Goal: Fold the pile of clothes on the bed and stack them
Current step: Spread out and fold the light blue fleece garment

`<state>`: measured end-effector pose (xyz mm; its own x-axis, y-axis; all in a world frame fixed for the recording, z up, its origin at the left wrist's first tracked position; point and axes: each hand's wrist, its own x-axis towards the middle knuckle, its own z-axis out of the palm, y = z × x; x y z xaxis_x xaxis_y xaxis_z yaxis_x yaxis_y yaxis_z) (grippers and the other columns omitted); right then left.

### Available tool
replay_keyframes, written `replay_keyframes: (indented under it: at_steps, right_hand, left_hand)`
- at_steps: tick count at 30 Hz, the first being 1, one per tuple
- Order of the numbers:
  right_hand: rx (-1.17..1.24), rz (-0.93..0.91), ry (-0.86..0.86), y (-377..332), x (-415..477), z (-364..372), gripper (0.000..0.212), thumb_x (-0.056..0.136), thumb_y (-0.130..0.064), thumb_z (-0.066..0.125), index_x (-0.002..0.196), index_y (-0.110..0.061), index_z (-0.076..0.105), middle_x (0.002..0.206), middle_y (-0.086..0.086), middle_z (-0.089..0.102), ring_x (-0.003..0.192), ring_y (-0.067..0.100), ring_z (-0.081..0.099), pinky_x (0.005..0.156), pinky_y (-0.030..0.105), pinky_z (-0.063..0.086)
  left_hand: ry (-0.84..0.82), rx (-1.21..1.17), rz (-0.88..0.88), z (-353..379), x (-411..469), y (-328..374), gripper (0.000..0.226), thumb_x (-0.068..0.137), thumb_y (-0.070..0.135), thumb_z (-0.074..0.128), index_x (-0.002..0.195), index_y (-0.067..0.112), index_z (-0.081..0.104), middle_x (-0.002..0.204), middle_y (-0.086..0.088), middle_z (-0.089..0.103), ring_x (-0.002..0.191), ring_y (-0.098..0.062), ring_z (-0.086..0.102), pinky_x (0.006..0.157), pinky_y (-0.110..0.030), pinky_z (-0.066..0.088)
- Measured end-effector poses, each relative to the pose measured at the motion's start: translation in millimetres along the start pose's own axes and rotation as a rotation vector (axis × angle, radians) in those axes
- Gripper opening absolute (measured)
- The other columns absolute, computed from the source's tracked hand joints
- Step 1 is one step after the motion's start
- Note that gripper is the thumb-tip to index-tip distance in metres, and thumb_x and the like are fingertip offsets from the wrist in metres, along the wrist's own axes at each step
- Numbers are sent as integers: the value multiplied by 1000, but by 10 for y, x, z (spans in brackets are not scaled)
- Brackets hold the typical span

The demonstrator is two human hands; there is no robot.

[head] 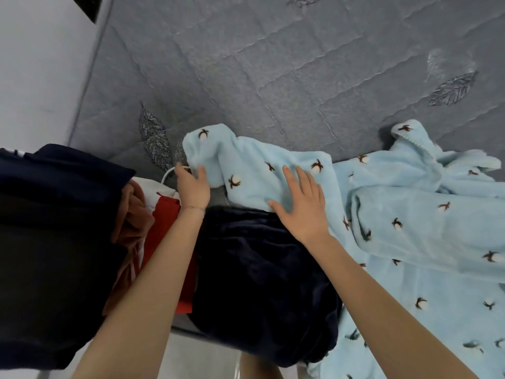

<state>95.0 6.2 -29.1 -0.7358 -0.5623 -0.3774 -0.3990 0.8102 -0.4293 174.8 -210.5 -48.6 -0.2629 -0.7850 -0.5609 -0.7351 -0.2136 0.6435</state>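
Observation:
A fluffy light-blue garment (410,228) with small brown-and-white motifs lies spread over the right side of the grey quilted bed (273,64). One of its sleeves (246,170) stretches left across the bed. My left hand (192,187) pinches the sleeve's end between thumb and fingers. My right hand (302,206) presses flat on the sleeve with spread fingers. A dark navy plush garment (259,283) lies under both forearms at the bed's near edge. Further left sit a red item (164,228), a rust-brown one (134,214) and a dark navy pile (54,242).
A white cord (169,173) and white cloth peek out by my left hand. The bed's left edge meets a pale floor or wall (35,77). Embroidered leaf patterns dot the quilt (153,135). Grey quilt stretches beyond the clothes at the far side.

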Motion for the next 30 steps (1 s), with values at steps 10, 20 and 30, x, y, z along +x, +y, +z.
replay_keyframes:
  at_steps: [10, 20, 30]
  right_hand:
    - [89, -18, 30, -230, 17, 5, 82, 89, -55, 59, 155, -30, 17, 161, 6, 21, 149, 25, 16, 120, 50, 17]
    - [870, 170, 6, -422, -209, -311, 59, 100, -41, 49, 154, -31, 25, 149, -23, 28, 137, -9, 25, 115, 19, 21]
    - [1221, 299, 221, 613, -639, -937, 53, 100, -56, 37, 145, -29, 42, 142, -7, 51, 127, 7, 52, 108, 31, 44]
  left_hand:
    - [-238, -550, -264, -22, 62, 89, 43, 88, 19, 72, 125, 1, 60, 119, -13, 68, 98, -19, 68, 78, -31, 58]
    - [-451, -364, 336, 75, -508, 517, 47, 91, 13, 65, 136, 11, 50, 134, -6, 58, 124, -18, 56, 102, -35, 48]
    - [-778, -115, 389, 1115, -1849, 839, 54, 91, 15, 67, 139, 26, 44, 134, 2, 55, 122, -6, 53, 100, -25, 48]
